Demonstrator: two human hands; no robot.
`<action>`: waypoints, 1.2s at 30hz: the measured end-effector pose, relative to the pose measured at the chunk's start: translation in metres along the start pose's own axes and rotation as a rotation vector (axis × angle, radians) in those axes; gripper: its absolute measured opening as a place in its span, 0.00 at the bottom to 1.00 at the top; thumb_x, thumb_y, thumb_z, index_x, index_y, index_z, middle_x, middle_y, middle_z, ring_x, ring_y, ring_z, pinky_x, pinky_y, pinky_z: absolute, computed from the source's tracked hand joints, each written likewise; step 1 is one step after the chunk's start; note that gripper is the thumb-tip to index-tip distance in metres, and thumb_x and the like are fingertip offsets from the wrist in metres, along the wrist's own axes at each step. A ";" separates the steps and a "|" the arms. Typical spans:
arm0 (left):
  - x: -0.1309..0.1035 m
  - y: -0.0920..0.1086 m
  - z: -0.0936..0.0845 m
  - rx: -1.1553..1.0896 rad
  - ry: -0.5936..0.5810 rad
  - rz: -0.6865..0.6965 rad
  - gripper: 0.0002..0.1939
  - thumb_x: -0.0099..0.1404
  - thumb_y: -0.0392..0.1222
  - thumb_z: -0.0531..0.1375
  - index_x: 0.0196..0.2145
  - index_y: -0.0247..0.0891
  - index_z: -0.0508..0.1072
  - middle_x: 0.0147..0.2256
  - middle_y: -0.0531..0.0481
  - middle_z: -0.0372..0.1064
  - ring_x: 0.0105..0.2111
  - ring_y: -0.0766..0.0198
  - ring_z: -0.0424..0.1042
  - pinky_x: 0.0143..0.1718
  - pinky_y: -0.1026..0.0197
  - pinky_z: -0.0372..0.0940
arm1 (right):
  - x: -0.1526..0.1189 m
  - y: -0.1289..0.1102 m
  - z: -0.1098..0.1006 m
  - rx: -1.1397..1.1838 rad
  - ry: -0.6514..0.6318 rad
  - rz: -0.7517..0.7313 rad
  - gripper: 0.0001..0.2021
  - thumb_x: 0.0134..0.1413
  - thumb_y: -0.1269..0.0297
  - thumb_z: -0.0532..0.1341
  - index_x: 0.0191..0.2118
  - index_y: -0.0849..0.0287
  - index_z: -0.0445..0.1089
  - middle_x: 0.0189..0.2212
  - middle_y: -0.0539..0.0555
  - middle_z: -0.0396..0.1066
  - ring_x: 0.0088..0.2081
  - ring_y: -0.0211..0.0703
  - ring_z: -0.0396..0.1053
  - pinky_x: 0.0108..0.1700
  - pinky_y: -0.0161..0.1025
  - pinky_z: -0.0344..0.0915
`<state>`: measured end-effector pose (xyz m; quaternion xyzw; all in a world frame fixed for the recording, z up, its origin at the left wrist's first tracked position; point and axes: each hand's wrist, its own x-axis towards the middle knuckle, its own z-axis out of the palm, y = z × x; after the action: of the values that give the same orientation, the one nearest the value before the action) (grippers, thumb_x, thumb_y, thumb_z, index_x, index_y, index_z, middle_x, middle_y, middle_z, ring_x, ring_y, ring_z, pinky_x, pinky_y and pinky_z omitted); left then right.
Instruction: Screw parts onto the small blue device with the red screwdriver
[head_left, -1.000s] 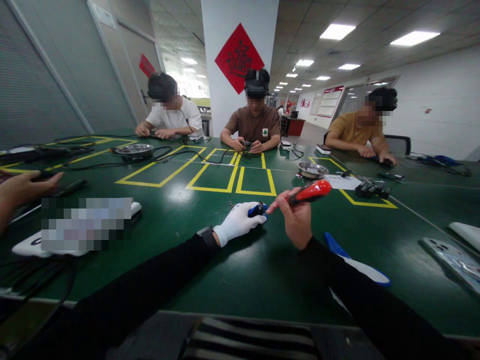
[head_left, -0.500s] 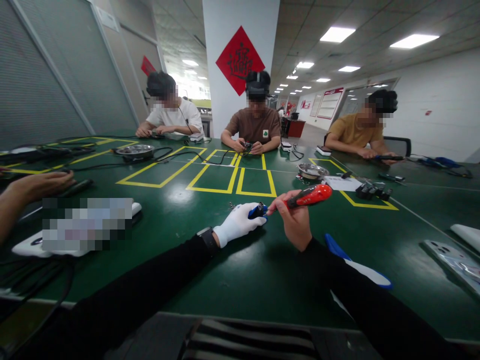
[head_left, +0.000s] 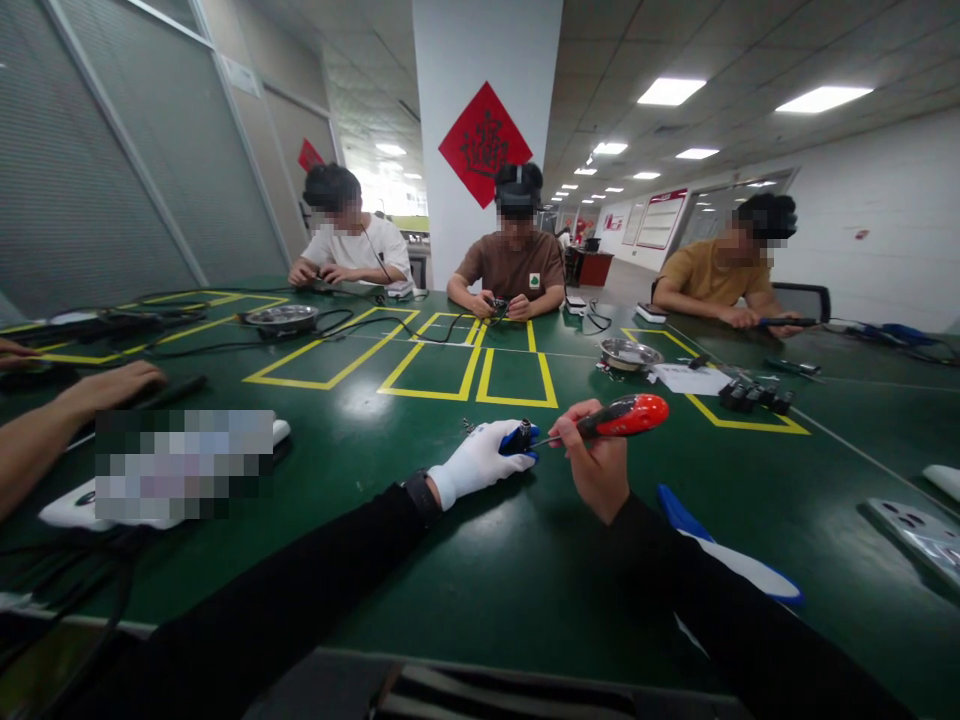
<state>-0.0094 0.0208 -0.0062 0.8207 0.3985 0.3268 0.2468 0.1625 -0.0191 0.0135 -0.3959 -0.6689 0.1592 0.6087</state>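
Note:
My left hand [head_left: 486, 460], in a white glove with blue fingertips, is closed around a small black part [head_left: 517, 438] just above the green table. What kind of part it is cannot be made out. My bare right hand [head_left: 596, 460] grips a screwdriver [head_left: 626, 415] with a red and black handle. Its thin shaft points left, and the tip reaches the black part or stops very close to it. A few tiny metal pieces [head_left: 468, 425] lie just beyond the gloved hand. Right of my right forearm rests a blue and white glove [head_left: 731, 550].
A metal bowl [head_left: 630, 354], a white paper [head_left: 690, 379] and several black parts [head_left: 754, 395] lie ahead right. A phone [head_left: 911, 535] is at far right. Left are a white power strip [head_left: 67, 512] and a co-worker's hand [head_left: 124, 385]. Three people sit opposite.
The whole view has shifted slightly as my head tilted. The screwdriver's shaft now shows more plainly against the black part. Both hands keep their holds. The co-worker's hand at left has turned palm down.

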 end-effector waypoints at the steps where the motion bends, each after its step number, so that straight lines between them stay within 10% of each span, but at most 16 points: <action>1: 0.000 0.000 0.000 0.004 -0.001 0.004 0.13 0.56 0.46 0.61 0.38 0.37 0.72 0.35 0.50 0.73 0.35 0.60 0.71 0.39 0.62 0.64 | 0.000 -0.001 0.000 0.007 -0.006 0.009 0.06 0.56 0.62 0.58 0.32 0.58 0.63 0.25 0.49 0.67 0.24 0.37 0.66 0.27 0.36 0.61; 22: 0.000 0.003 0.000 -0.014 -0.010 0.009 0.14 0.59 0.51 0.57 0.31 0.37 0.70 0.27 0.53 0.70 0.27 0.64 0.68 0.31 0.63 0.61 | -0.004 0.001 0.001 0.002 0.015 -0.030 0.06 0.57 0.63 0.57 0.31 0.58 0.64 0.26 0.49 0.67 0.26 0.39 0.67 0.33 0.39 0.66; 28: -0.002 0.003 0.000 -0.047 -0.042 -0.042 0.15 0.59 0.52 0.56 0.32 0.36 0.70 0.24 0.54 0.69 0.24 0.65 0.67 0.28 0.64 0.60 | 0.003 -0.013 0.005 0.125 -0.020 -0.146 0.02 0.55 0.66 0.59 0.34 0.57 0.64 0.38 0.54 0.68 0.43 0.44 0.68 0.47 0.45 0.63; 36: -0.002 0.005 0.002 0.013 0.029 0.008 0.11 0.59 0.47 0.57 0.31 0.36 0.71 0.29 0.52 0.71 0.30 0.63 0.68 0.33 0.64 0.61 | -0.011 -0.009 0.017 0.370 -0.172 -0.031 0.10 0.59 0.60 0.54 0.46 0.53 0.58 0.25 0.46 0.59 0.27 0.38 0.62 0.34 0.39 0.64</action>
<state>-0.0062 0.0160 -0.0048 0.8191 0.4007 0.3371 0.2342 0.1432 -0.0283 0.0094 -0.2518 -0.6838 0.3031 0.6141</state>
